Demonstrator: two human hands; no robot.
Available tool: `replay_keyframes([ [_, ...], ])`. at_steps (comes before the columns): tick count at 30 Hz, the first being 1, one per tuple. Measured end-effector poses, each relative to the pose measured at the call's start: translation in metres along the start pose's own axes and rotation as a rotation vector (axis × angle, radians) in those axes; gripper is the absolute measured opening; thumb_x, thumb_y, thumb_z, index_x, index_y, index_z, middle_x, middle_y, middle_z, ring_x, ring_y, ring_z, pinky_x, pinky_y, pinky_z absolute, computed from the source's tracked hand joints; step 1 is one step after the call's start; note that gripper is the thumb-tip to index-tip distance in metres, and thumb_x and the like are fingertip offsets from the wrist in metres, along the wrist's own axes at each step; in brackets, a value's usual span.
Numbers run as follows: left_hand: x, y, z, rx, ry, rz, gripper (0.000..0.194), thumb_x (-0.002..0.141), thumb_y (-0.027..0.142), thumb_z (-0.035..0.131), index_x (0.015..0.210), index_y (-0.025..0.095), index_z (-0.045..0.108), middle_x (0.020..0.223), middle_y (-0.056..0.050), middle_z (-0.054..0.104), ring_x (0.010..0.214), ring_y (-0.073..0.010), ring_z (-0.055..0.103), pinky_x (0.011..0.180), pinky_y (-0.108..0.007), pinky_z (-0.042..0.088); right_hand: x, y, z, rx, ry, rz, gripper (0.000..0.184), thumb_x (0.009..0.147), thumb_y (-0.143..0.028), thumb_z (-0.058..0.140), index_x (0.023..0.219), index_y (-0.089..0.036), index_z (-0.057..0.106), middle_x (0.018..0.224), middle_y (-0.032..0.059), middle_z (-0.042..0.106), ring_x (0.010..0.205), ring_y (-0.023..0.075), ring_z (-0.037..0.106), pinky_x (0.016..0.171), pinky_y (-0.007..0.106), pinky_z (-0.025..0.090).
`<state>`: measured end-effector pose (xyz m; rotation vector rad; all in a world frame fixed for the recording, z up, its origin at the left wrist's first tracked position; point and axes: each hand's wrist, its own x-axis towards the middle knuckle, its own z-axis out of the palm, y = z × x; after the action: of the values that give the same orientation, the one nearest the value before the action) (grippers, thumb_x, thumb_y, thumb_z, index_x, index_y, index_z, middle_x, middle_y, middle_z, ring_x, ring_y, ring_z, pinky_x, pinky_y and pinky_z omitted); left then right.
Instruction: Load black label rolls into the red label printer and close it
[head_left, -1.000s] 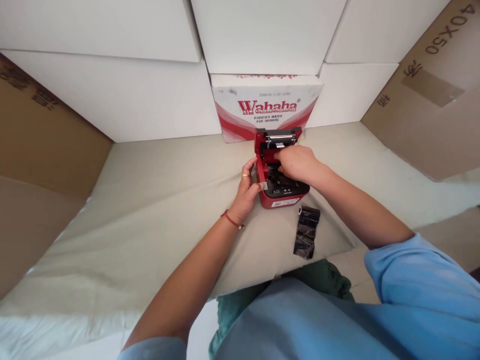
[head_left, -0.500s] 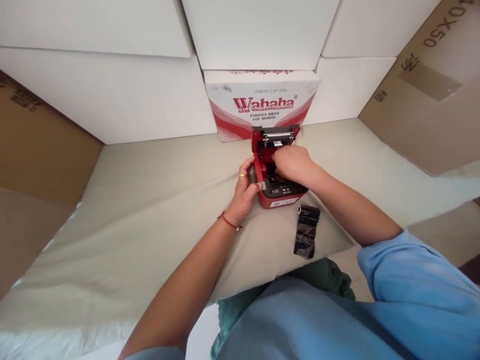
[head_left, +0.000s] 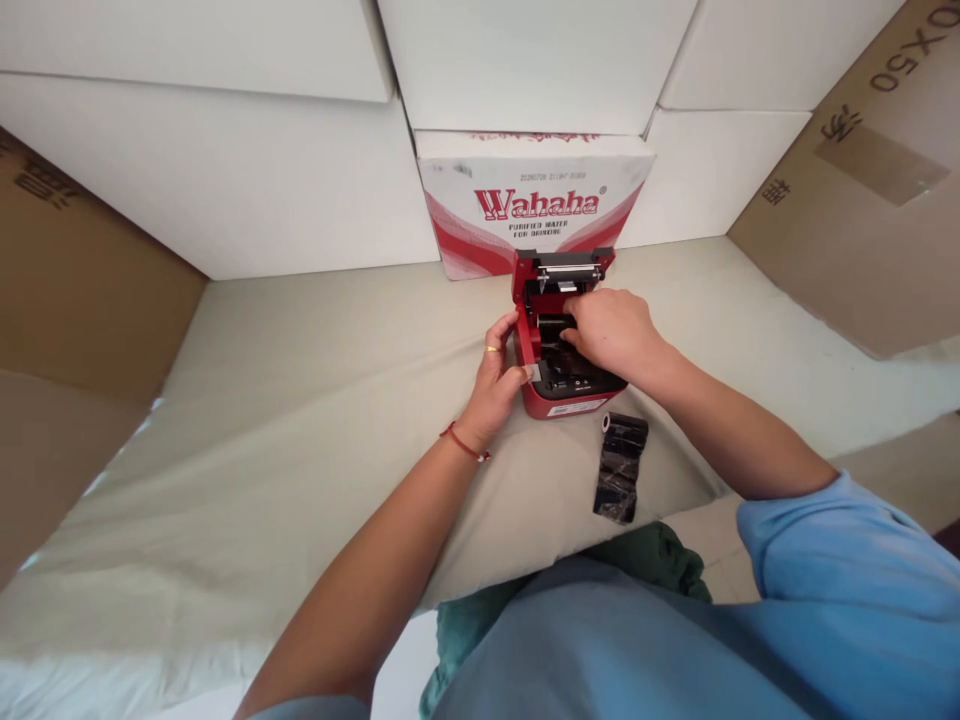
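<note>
Right hand [head_left: 619, 330] reaches from the right into the open red machine [head_left: 566, 388], just right of centre in the frame, its bent thumb and forefinger at the near roll's right end. From where I watch, I cannot tell whether they are clamped on that black roll [head_left: 553, 323] or only touching it. Left hand [head_left: 491, 395] has thumb and fingers apart, the thumb on the machine's front left corner, the fingers along its left wall.

Half a second ago the right hand covered most of the bay; it has since shifted toward the right of the frame, and the roll's left stretch shows, lying crosswise below the raised lid [head_left: 570, 272]. I take that to mean the roll is already down inside the bay and the fingers are adjusting its right end, though I cannot see whether it is seated. The left hand keeps its place on the wall.

Counting what I have in view: two hands, one red machine with one lid, and two black rolls, the second, a loose roll [head_left: 621, 468], lying partly unwound on the pale cloth [head_left: 337, 400] at lower right of centre. I also count one Wahaha carton [head_left: 538, 205] at upper centre, two brown cartons, a left one [head_left: 90, 300] and a right one [head_left: 847, 260], plus one ring [head_left: 492, 349] and one red bracelet [head_left: 463, 443] on the left arm
</note>
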<state>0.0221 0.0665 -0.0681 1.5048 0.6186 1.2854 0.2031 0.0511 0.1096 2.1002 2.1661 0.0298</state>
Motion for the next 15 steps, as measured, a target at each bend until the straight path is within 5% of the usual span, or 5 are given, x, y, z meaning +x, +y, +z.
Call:
replay_keyframes([
  [8, 0.001, -0.002, -0.001, -0.046, 0.003, -0.013, 0.076, 0.097, 0.054, 0.075, 0.165, 0.037, 0.045, 0.178, -0.008, 0.05, 0.166, -0.0337, 0.048, 0.139, -0.054, 0.041, -0.022, 0.024, -0.012, 0.274, 0.07, -0.026, 0.032, 0.101, -0.039, 0.075, 0.127, -0.023, 0.086, 0.098, 0.0071, 0.087, 0.088, 0.0286, 0.079, 0.076, 0.038, 0.054],
  [11, 0.002, -0.002, -0.002, -0.038, -0.014, -0.02, 0.075, 0.098, 0.054, 0.074, 0.166, 0.036, 0.045, 0.178, -0.009, 0.05, 0.166, -0.0332, 0.049, 0.136, -0.052, 0.045, -0.046, 0.068, -0.02, 0.517, 0.108, -0.149, 0.036, 0.102, -0.05, 0.076, 0.126, -0.026, 0.087, 0.08, 0.0005, 0.08, 0.074, 0.0226, 0.074, 0.071, 0.036, 0.055],
  [15, 0.003, -0.004, -0.003, -0.049, -0.02, -0.012, 0.076, 0.098, 0.057, 0.076, 0.165, 0.036, 0.046, 0.177, -0.009, 0.051, 0.165, -0.0328, 0.05, 0.136, -0.051, 0.045, -0.081, 0.143, -0.017, 0.595, 0.274, -0.202, 0.05, 0.104, -0.067, 0.068, 0.129, -0.029, 0.087, 0.083, 0.0016, 0.08, 0.085, 0.0252, 0.078, 0.082, 0.04, 0.062],
])
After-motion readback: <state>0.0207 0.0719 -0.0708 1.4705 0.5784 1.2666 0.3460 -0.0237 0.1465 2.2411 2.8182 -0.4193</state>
